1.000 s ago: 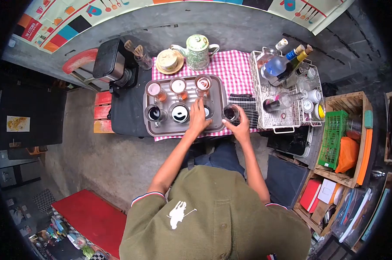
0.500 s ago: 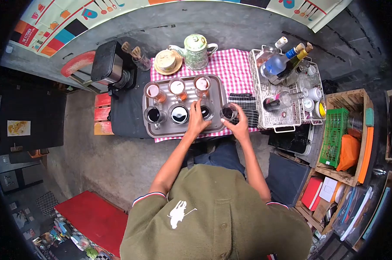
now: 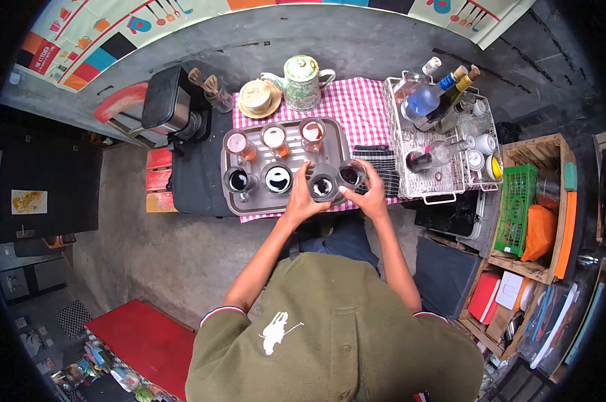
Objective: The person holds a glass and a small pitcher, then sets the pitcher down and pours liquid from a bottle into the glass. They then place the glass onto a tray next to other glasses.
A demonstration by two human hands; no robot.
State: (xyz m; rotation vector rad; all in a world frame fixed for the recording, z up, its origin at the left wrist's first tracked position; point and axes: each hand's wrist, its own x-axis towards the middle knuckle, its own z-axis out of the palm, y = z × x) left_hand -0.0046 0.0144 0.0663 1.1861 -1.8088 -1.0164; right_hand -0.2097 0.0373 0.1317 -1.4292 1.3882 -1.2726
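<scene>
My left hand (image 3: 304,199) is wrapped round a glass cup of dark drink (image 3: 323,185) at the tray's front right corner. Just right of it, my right hand (image 3: 371,196) grips a second glass cup of dark drink (image 3: 350,175) by its outer side. The two rims nearly meet. On the brown serving tray (image 3: 289,202) stand two more glass cups with dark liquid, one at the left (image 3: 238,179) and one in the middle (image 3: 277,178). Behind them is a row of three glass mugs of amber drink, including the middle mug (image 3: 274,137).
A green patterned teapot (image 3: 302,84) and a lidded cup on a saucer (image 3: 256,98) stand behind the tray on a checked cloth (image 3: 363,100). At the right, a white wire basket (image 3: 444,181) holds bottles and jars beside a folded dark cloth (image 3: 375,161). A black appliance (image 3: 167,100) stands left.
My left hand has closed round the front right cup and drawn it slightly toward me. The cup in my right hand has shifted slightly left, close beside it.
</scene>
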